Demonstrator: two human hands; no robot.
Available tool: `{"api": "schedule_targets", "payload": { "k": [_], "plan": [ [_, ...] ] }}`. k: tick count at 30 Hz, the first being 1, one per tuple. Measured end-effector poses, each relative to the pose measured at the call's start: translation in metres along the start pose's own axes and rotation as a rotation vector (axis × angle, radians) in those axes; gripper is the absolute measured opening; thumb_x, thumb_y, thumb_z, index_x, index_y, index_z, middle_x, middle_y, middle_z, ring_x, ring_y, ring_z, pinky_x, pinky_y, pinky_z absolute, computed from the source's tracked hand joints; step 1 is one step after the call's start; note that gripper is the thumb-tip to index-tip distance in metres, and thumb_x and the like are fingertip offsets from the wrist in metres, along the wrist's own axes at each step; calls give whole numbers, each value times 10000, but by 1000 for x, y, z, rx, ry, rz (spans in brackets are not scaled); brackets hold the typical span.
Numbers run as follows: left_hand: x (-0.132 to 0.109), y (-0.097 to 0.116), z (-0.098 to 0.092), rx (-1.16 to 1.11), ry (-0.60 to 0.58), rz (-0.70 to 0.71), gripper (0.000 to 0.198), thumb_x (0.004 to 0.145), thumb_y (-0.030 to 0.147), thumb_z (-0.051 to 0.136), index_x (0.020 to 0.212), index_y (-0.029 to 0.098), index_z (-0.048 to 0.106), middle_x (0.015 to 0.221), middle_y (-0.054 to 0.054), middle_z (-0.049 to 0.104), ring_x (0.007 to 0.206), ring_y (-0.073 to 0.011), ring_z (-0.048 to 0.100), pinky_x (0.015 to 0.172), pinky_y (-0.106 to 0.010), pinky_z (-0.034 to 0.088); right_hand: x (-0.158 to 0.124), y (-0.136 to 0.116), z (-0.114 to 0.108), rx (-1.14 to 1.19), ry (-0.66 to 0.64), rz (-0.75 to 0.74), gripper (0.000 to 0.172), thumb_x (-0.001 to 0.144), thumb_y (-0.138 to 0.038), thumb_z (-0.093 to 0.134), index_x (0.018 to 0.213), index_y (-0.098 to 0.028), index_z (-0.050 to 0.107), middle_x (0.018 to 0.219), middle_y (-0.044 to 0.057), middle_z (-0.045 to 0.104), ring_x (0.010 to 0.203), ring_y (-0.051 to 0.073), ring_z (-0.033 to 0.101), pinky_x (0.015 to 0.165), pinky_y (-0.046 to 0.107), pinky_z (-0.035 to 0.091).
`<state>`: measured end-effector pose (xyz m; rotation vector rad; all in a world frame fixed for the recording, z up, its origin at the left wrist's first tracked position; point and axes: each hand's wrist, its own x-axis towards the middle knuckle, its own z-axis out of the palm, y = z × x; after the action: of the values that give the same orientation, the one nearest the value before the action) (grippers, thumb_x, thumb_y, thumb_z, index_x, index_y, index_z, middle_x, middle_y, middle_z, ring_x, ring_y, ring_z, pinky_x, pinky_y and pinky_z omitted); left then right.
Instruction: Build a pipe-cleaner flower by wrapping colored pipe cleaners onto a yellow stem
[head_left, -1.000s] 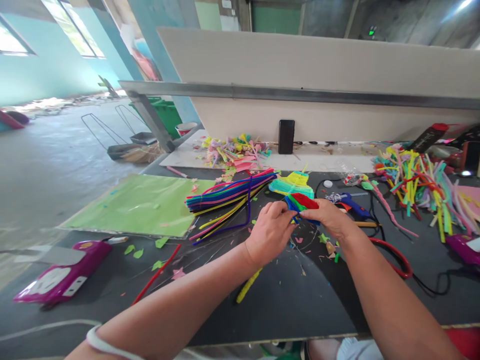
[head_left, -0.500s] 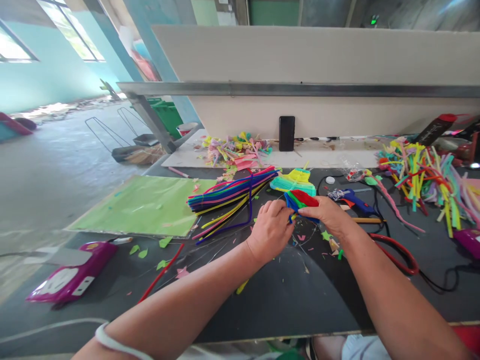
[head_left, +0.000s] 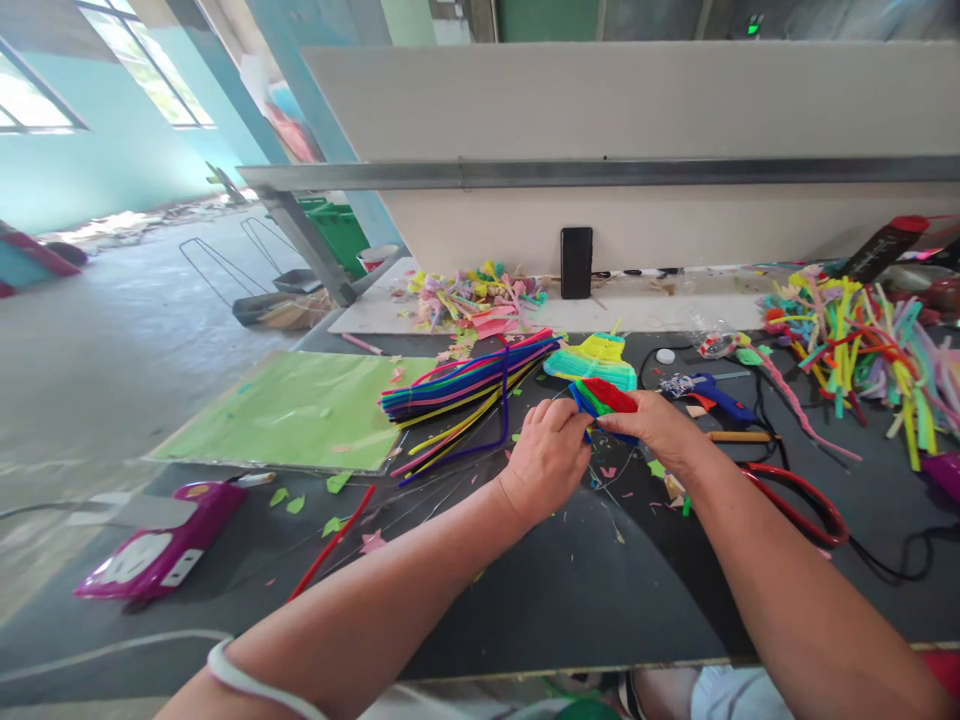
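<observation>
Between my hands is a small craft piece made of pipe cleaners, with red, green and blue rows. My left hand pinches its left edge, its fingers curled and the tips partly hidden. Thumb and fingers of my right hand close on its right side. Just behind it lies a yellow and turquoise pipe-cleaner piece. To the left rests a bundle of loose pipe cleaners in blue, pink, yellow and black, with one bent dark-blue stem sticking out.
A blue glue gun and red-handled scissors lie at right, near a heap of colourful pipe-cleaner pieces. A green sheet and a purple power strip are at left. A phone stands against the back board.
The view has shifted slightly, so the table things sit a little further right. Both hands keep their grip on the craft piece, with the left fingers slightly shifted.
</observation>
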<state>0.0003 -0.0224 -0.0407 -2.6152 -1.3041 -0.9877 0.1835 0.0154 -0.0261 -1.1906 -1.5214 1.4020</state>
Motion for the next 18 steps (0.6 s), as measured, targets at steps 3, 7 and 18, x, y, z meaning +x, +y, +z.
{"api": "schedule_targets", "payload": {
  "k": [3, 7, 18],
  "plan": [
    [3, -3, 6, -109, 79, -66, 222, 770, 140, 536, 957, 165, 653, 948, -84, 596, 926, -205, 552, 865, -364, 441, -2, -4, 2, -25, -6, -32, 313, 627, -307, 745, 921, -205, 714, 743, -23, 643, 735, 178, 557, 737, 308, 412],
    [6, -5, 7, -143, 74, -132, 197, 736, 135, 565, 899, 172, 670, 887, -70, 612, 886, -199, 570, 834, -351, 452, -1, -4, 2, -20, -36, -47, 330, 636, -318, 744, 945, -207, 709, 765, -21, 646, 748, 179, 557, 744, 310, 417],
    [8, 4, -2, 29, -96, -204, 149, 709, 191, 571, 832, 200, 655, 902, -66, 581, 915, -233, 533, 801, -377, 420, 2, 3, -1, -187, -46, -65, 321, 633, -384, 754, 887, -194, 708, 728, -15, 653, 748, 214, 588, 737, 341, 438]
  ]
}}
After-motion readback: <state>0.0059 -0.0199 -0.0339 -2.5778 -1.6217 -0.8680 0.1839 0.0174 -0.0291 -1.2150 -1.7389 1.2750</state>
